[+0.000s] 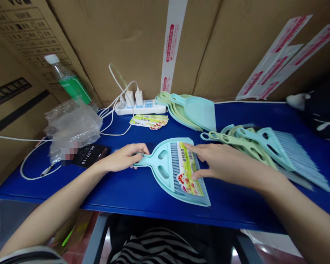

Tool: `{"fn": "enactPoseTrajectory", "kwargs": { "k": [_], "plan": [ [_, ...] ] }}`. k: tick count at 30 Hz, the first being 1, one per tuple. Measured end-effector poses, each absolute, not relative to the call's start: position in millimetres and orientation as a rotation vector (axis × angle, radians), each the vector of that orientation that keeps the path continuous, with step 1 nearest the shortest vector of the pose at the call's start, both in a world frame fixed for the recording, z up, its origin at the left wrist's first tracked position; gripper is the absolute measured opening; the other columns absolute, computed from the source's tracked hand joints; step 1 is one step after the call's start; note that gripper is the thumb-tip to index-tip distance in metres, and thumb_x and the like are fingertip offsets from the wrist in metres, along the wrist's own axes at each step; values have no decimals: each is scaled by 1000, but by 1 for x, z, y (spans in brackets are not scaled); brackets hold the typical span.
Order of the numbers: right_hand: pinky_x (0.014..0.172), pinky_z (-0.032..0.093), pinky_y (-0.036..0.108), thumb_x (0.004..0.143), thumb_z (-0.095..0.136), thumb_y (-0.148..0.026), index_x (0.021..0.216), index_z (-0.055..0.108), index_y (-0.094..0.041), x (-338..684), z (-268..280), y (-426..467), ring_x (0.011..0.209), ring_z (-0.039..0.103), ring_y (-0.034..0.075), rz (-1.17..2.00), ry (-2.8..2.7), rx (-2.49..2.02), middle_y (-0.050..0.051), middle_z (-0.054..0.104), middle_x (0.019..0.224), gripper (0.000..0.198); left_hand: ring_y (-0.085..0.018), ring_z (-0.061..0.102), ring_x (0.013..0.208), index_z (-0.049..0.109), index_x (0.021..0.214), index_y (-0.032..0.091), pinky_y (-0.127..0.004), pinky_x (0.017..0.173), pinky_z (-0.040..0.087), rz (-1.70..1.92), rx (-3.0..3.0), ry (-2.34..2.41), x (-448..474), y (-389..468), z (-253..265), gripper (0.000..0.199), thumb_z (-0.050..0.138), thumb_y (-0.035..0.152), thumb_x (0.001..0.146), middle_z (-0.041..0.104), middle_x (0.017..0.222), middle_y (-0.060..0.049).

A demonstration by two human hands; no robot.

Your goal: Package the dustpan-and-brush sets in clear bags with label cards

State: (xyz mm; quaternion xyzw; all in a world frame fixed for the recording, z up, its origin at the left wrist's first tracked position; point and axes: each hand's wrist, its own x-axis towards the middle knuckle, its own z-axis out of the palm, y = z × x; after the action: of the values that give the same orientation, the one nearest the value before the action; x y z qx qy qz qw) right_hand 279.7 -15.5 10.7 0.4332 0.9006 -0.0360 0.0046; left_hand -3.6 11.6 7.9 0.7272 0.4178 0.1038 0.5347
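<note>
My left hand (126,157) is closed around the handle end of a light blue dustpan (162,145), with a matching hand brush (165,161) lying inside it. Across the brush's grey-blue bristles lies a yellow and white printed label card (191,172) with red cartoon figures. My right hand (209,161) reaches in from the right, its index finger and thumb stretched apart and touching the card. The dustpan lies on the blue table, its wide edge toward the right. Part of the handle is hidden by my left fingers.
Stacked dustpans (199,110) lie at the back, beside more label cards (148,121) and a power strip (154,107). Several hand brushes (280,146) are piled right. Clear plastic bags (74,124), a phone (90,154), cables and a green-labelled bottle (74,86) are left. Cardboard (132,40) stands behind.
</note>
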Motion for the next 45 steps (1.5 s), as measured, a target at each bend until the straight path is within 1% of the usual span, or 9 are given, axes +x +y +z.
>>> {"fn": "enactPoseTrajectory", "kwargs": {
  "k": [4,13,21,26,28,33,36,41,45],
  "plan": [
    [70,57,37,72,77,-51,132,59,-8,279,12,-16,87,72,31,-92,2814,1356,18,74,105,76,-7,49,54,50,84,18,-17,48,41,246,1741,986,-5,12,8,9,44,22,80,49,68,6],
    [69,54,38,72,76,-50,133,56,-7,281,11,-17,90,71,33,-145,2802,1356,19,72,109,78,-7,49,54,50,85,18,-18,48,42,246,1751,980,-4,13,8,10,43,22,80,50,70,5],
    [55,45,30,74,74,-50,127,61,-15,283,20,-11,62,65,22,-153,2749,1458,5,71,75,65,-7,50,54,50,84,18,-17,47,42,256,1759,969,-5,12,7,9,44,24,79,49,69,5],
    [60,46,31,75,75,-45,125,63,-15,279,19,-11,75,68,25,-154,2747,1416,11,75,92,60,-7,49,54,50,84,19,-16,47,41,249,1751,975,-5,12,7,9,45,24,79,49,69,5],
    [58,45,30,76,74,-45,124,64,-17,280,18,-11,71,68,23,-152,2786,1408,9,75,89,57,-7,49,54,50,84,19,-17,47,41,253,1752,966,-5,12,7,9,45,24,79,49,69,5],
    [48,38,25,82,64,-47,123,65,-17,289,20,-1,49,55,14,-320,2924,1479,0,65,63,51,-8,48,55,49,83,19,-18,49,42,245,1753,970,-5,12,6,9,45,25,80,50,71,5],
    [48,38,24,88,53,-40,117,67,-14,290,21,6,46,51,12,-469,3006,1582,-1,62,59,42,-10,50,62,52,85,18,-20,52,43,227,1779,976,-5,13,8,13,46,29,81,53,78,2],
    [49,36,26,88,40,-28,104,70,-17,284,18,13,45,48,13,-439,2980,1733,-1,62,59,36,-13,52,75,57,89,18,-22,62,45,317,1853,1015,-6,16,10,19,44,31,85,58,86,-1],
    [50,36,27,92,31,-31,97,68,-20,281,17,14,45,47,14,-522,2926,1706,-1,58,57,39,-10,48,62,56,84,17,-20,55,39,618,1841,1117,-5,21,5,26,41,38,90,57,76,-1]
  ]
}}
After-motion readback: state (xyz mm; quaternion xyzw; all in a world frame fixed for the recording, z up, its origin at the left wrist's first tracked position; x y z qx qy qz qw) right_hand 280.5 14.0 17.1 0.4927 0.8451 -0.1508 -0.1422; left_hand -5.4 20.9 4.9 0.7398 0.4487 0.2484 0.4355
